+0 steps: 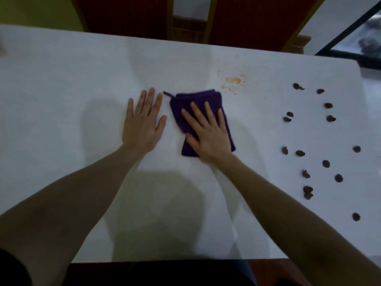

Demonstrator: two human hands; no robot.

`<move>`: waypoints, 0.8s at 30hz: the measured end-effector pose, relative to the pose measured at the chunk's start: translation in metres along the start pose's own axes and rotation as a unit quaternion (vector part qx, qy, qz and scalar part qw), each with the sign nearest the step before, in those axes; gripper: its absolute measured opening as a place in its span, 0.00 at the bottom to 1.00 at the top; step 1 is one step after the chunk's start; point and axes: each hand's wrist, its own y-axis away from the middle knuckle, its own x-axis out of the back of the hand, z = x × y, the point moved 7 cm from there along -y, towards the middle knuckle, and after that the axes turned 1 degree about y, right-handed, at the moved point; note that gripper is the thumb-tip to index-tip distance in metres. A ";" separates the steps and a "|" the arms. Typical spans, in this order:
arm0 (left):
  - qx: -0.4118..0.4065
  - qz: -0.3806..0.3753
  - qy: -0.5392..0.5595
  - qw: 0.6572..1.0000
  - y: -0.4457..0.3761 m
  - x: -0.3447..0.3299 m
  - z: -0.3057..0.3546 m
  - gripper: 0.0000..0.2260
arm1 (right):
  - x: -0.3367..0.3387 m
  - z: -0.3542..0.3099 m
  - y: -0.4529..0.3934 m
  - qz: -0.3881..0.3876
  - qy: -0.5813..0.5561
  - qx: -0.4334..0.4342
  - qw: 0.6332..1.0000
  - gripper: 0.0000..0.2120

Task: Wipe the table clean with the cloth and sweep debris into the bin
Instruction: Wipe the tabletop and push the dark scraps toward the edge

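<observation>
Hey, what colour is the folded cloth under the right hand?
Dark purple. The cloth lies under the flat right hand, seen in the head view.

This looks like an indoor dining or eating room, in a home or a small eatery; which of the two cannot be told. A long white bench fills most of the view, and at its far edge stand two chairs with dark red padded backs in wooden frames, pushed in as at a dining table. An orange food-like stain marks the top, and small dark scraps lie scattered on the right. Behind the chairs are a pale wall and a yellow-green patch at far left. At far right stands a black-framed glass piece.
</observation>
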 end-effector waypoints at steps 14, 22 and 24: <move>-0.001 -0.002 -0.002 1.000 -0.002 -0.005 -0.003 0.29 | -0.002 0.073 0.094 0.024 -0.019 -0.210 0.977 0.31; -0.007 0.002 -0.013 1.000 0.000 -0.006 0.003 0.28 | -0.009 -0.008 0.030 -0.007 -0.002 -0.004 1.000 0.31; -0.010 0.001 -0.012 1.000 0.000 -0.006 0.004 0.28 | -0.002 0.011 0.004 -0.002 0.004 -0.011 1.000 0.31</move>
